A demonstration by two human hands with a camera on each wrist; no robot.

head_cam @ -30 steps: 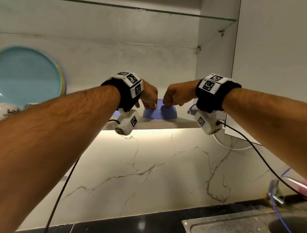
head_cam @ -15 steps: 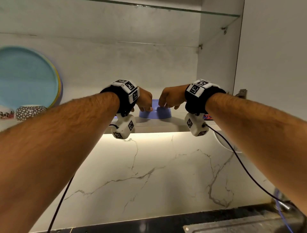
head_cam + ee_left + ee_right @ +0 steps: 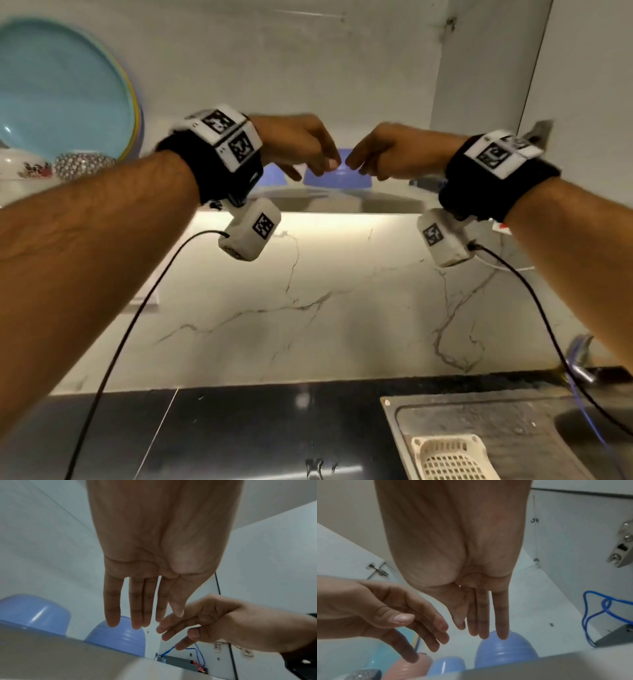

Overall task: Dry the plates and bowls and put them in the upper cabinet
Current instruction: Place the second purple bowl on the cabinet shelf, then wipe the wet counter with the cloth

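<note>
both hands (image 3: 342, 154) have let go of the blue bowl (image 3: 118, 637), upturned in the cabinet (image 3: 42, 654), fingers (image 3: 112, 609) straight.

On the cabinet shelf (image 3: 329, 200) two upturned bowls (image 3: 118, 637) (image 3: 34, 614) sit side by side; a plate (image 3: 65, 89) leans, apparently, against the back wall, far left.

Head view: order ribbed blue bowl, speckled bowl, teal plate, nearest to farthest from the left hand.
1. Ribbed blue bowl, upside down on the shelf, just beyond the left hand.
2. Speckled bowl, far left on the shelf.
3. Teal plate, upright behind the speckled bowl, upper left.
</note>
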